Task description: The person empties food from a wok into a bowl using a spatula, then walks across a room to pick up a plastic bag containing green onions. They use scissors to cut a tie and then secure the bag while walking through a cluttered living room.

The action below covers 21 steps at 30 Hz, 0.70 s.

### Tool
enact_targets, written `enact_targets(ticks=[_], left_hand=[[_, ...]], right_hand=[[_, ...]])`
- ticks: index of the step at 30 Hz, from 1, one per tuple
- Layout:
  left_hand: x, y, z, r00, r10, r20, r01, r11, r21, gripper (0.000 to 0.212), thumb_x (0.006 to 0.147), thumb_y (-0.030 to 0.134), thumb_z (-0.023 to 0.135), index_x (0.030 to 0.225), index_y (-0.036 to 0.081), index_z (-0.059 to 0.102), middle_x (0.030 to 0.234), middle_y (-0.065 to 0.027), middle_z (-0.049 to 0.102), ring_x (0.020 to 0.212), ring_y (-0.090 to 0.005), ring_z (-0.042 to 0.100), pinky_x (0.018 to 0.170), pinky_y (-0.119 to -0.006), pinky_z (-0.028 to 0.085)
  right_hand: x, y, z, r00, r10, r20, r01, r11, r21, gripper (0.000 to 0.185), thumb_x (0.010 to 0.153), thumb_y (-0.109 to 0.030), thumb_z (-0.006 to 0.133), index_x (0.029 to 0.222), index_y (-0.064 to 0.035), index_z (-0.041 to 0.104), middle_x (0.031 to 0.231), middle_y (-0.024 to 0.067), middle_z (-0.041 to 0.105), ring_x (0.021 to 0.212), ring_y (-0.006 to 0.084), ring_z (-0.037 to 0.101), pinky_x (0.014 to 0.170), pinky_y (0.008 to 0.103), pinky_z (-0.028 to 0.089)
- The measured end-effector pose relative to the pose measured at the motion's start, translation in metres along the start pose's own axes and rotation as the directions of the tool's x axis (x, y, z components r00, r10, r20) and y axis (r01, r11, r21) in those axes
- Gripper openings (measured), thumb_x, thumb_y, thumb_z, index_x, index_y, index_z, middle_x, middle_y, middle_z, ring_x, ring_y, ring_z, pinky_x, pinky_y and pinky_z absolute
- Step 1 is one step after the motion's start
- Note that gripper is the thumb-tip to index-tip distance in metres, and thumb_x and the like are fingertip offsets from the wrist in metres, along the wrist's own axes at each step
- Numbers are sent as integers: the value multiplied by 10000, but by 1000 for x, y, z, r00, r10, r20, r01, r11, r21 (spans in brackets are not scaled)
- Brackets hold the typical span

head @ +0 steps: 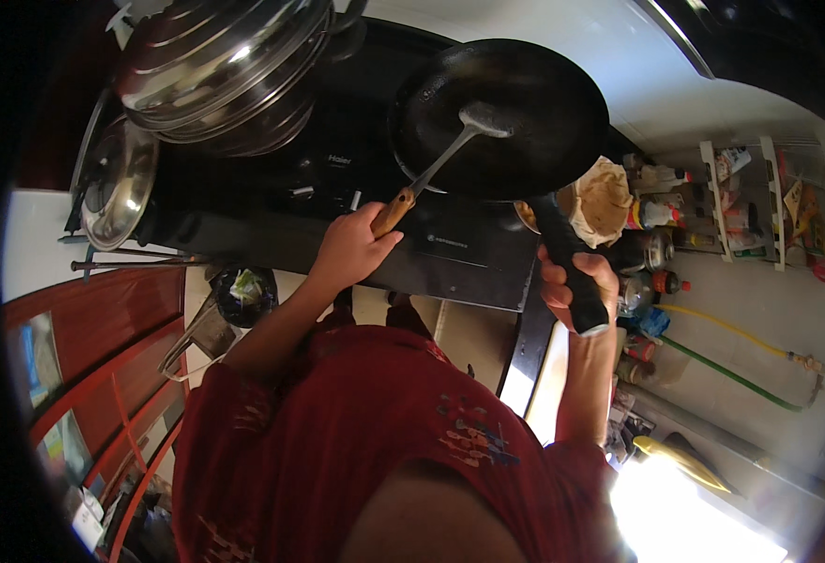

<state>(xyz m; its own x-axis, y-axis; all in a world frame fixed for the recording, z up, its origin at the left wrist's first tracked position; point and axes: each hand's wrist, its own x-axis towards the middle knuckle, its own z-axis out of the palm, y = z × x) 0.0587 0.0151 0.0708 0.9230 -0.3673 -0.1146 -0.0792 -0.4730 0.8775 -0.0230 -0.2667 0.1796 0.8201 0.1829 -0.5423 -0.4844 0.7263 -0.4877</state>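
A dark wok [546,91] sits over the right side of a black gas stove [356,246]. My right hand [577,288] is closed around its thick black handle [560,236], which points back towards me. In my left hand [359,246] is the wooden handle of a metal wok spatula [447,158]; its wet-looking blade lies against the inside of the wok. No food can be made out in the wok. The burner beneath it is hidden.
A large stainless steel steamer pot [222,70] stands at the stove's left, beside a metal lid [120,183]. Right of the wok are a lined container [601,203], bottles [655,213] and a wall rack [774,204]. A black bin bag [243,295] is below left.
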Motion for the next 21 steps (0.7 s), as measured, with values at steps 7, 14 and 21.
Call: enact_targets(ticks=[7,14,21], left_hand=[[-23,-11,-22,995,-88,-37,88,996,-20,341,730,233,639,967,4,550,745,-157,590,704,-308,581,624,-351,438],[-26,-6,-32,993,-118,1,118,990,-75,350,746,268,642,921,-20,546,740,-113,558,658,-195,524,616,-309,414],[-17,-5,-21,997,-67,32,70,989,-127,332,773,265,617,904,-25,523,720,-115,545,638,-193,517,606,-307,409]], right_hand=[[51,54,-15,973,15,229,-99,929,357,404,749,-179,547,1023,108,468,731,135,533,518,202,495,469,271,422],[60,112,-40,976,-45,212,-40,924,380,403,732,-170,566,1051,55,464,719,91,511,538,185,483,495,269,428],[64,147,-48,982,-45,184,-8,962,275,414,779,-250,572,1089,4,467,765,63,521,576,161,507,501,263,429]])
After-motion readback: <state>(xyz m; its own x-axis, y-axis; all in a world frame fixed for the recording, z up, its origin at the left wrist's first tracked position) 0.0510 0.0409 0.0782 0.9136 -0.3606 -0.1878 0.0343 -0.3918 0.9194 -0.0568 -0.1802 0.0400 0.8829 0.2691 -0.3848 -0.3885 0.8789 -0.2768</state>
